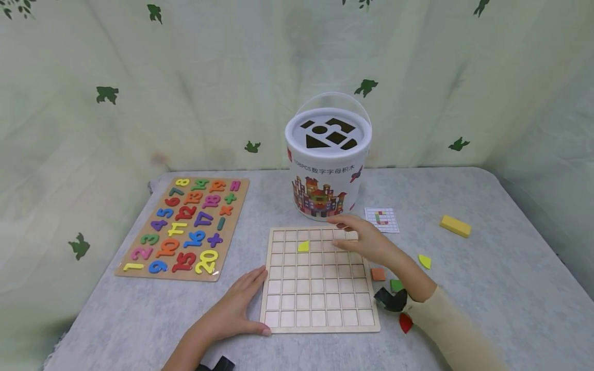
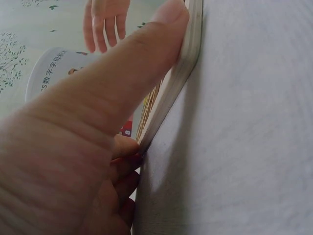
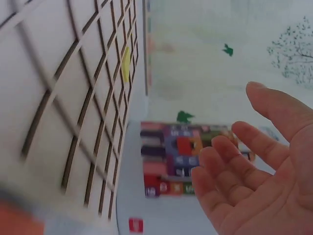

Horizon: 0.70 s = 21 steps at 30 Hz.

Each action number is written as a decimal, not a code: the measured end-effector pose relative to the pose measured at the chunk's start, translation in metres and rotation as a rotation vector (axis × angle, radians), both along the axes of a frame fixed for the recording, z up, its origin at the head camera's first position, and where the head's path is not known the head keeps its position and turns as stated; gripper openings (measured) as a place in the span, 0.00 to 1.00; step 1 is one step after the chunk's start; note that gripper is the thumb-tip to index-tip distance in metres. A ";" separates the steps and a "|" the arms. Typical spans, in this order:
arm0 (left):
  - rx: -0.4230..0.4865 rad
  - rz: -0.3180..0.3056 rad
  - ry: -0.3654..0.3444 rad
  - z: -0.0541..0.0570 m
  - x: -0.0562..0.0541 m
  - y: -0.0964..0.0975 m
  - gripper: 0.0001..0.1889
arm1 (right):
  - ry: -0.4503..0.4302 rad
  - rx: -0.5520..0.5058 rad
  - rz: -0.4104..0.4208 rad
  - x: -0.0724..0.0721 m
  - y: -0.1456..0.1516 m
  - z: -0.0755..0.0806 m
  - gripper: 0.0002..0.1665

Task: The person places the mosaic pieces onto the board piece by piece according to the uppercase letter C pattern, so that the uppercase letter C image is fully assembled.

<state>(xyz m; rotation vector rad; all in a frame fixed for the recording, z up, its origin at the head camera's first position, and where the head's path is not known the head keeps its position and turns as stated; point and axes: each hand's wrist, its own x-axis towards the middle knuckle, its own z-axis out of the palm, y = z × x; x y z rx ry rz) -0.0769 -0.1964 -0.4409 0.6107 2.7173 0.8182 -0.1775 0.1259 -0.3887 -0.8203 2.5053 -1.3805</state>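
A wooden grid board (image 1: 320, 323) lies on the table, with one yellow quarter-round piece (image 1: 303, 246) in an upper square. My left hand (image 1: 238, 304) rests along the board's left edge, fingers against the side and the thumb (image 2: 168, 12) at the near corner. Above the board's far right part hovers my right hand (image 1: 364, 239), its fingers relaxed and nothing in them, as the right wrist view shows. Near the right forearm lie an orange square (image 1: 378, 274), a green piece (image 1: 396, 285), a red piece (image 1: 406, 323) and another yellow quarter-round piece (image 1: 424, 262).
Behind the board stands a white bucket (image 1: 325, 170) with shaped holes in its lid. A pattern card (image 1: 392, 221) lies beside it. A yellow block (image 1: 455, 226) is farther right. At the left lies a number puzzle board (image 1: 121, 268).
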 end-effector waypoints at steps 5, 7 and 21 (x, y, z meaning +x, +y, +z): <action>0.000 0.001 0.001 0.001 0.000 0.000 0.63 | 0.063 0.061 -0.091 0.015 0.034 -0.002 0.29; 0.000 0.001 0.001 0.001 0.000 0.000 0.63 | 0.057 0.078 -0.119 0.020 0.046 -0.006 0.29; -0.005 0.002 0.009 -0.001 0.000 0.000 0.63 | -0.071 0.184 -0.204 0.030 0.086 -0.049 0.29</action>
